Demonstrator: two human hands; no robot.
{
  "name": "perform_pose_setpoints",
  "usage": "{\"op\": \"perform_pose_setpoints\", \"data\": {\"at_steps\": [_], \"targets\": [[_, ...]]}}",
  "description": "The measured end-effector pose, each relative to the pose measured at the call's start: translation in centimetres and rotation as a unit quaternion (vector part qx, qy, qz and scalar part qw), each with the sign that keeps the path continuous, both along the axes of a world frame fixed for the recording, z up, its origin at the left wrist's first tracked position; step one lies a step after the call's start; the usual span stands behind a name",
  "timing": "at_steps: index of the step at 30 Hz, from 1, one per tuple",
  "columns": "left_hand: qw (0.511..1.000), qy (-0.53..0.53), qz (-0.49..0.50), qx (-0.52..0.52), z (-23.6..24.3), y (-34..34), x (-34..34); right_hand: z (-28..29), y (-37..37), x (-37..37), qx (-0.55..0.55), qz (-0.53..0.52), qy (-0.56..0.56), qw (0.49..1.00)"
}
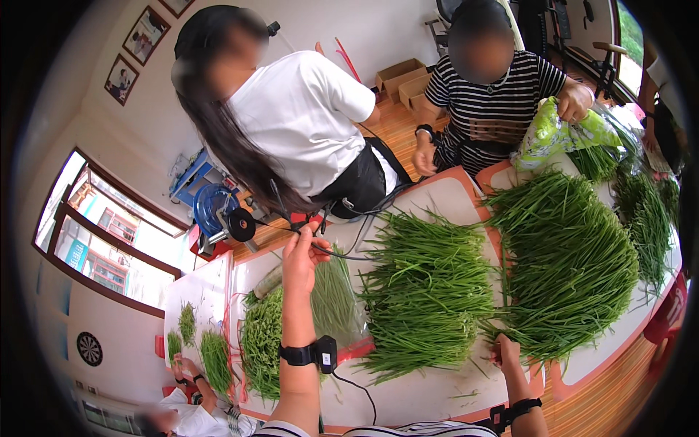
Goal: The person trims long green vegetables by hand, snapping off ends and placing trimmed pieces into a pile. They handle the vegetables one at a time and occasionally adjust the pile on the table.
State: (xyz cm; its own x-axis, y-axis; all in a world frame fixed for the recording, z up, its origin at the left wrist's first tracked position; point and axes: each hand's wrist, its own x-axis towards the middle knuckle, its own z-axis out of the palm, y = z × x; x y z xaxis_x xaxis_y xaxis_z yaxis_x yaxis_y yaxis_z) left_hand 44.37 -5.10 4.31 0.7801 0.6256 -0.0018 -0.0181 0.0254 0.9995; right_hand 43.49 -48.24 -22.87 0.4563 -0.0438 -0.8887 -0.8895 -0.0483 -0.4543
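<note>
Head view: working over a white table.
Left hand up near black cables, fingers part-curled, grip unclear; past middle green stalks, right hand low beside right-hand green pile, fingers curled, grip unclear.

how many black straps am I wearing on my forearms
2: one black strap around your left forearm, another around your right forearm. Others could be out of frame.

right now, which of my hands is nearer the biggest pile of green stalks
Right. Your right hand is at the near left edge of the biggest pile of green stalks; your left hand is farther off, beyond the left side of the middle pile.
</note>
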Motion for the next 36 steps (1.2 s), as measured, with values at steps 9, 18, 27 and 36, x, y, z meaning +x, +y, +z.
{"op": "perform_pose_setpoints", "data": {"at_steps": [9,18,27,36], "targets": [[0.998,-0.009,0.008,0.057,5.7,3.5,-0.7,0.4,0.0,-0.3,0.016,-0.009,-0.031,0.999],[0.982,-0.007,-0.161,0.094,12.8,-3.0,5.1,-0.1,-0.4,-0.3,0.034,-0.030,-0.027,0.999],[0.953,-0.108,-0.249,0.134,19.3,-9.0,19.4,0.9,0.0,-0.2,0.023,-0.022,-0.025,0.999],[0.906,-0.273,-0.305,0.104,22.7,-13.4,26.5,1.0,-0.2,-0.4,0.014,-0.026,-0.023,0.999]]}}
